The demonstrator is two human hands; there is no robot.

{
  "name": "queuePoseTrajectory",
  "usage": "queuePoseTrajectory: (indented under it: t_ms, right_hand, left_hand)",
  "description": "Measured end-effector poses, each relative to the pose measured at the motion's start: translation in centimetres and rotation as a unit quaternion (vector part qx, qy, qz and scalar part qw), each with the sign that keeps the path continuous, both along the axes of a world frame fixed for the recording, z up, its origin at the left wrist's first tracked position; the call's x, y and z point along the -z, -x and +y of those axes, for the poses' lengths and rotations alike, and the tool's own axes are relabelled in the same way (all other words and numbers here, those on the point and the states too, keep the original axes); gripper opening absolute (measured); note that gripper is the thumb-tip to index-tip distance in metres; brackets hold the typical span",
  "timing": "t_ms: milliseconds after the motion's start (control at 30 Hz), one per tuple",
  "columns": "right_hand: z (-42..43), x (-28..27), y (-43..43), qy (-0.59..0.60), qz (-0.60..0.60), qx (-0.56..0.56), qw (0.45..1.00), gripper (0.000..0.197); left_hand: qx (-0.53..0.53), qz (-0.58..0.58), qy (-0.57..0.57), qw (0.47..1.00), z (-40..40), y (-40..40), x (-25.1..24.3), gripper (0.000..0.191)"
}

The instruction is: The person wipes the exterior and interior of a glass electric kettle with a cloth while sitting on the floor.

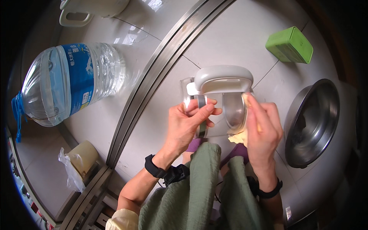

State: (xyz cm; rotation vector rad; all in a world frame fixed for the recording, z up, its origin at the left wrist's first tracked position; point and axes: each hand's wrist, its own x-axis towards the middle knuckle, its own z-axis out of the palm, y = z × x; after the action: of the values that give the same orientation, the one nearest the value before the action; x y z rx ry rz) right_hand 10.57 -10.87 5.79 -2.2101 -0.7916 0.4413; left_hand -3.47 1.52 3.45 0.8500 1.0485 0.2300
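Note:
A clear plastic container (215, 126) with a thick pale grey handle (222, 74) is held in front of me, above the floor and my knees. My left hand (188, 120) grips its left wall, with the thumb and fingers around the edge. Against the container's right end, my right hand (263, 126) pinches a pale yellow cloth (238, 137), part of which hangs below the fingers. A rounded translucent panel shows between the two hands. The container's exact kind cannot be told.
On the tiled floor, a steel basin (313, 123) stands right and a green box (290, 46) upper right. A metal door track (143, 83) curves across the left. Beyond it are a large water bottle (80, 77), a cream container with a plastic bag (83, 155) and a white handled vessel (100, 7).

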Motion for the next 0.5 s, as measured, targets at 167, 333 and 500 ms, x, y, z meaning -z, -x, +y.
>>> queuePoseTrajectory:
  t_ms: [167, 333, 500]
  right_hand:
    - [1.8, 2.2, -0.9, 0.079, -0.225, -0.145, 0.96, 0.026]
    - [1.7, 1.4, -0.7, 0.143, -0.181, -0.106, 0.967, 0.029]
    - [1.3, -0.1, 0.8, 0.08, -0.048, -0.094, 0.991, 0.036]
  left_hand:
    - [0.03, -0.025, -0.004, 0.999, -0.9, -1.5, -0.7, 0.023]
    - [0.048, -0.016, -0.006, 0.999, -1.1, -1.8, -1.2, 0.025]
    - [0.049, -0.012, -0.019, 0.999, -0.9, -2.2, -1.1, 0.027]
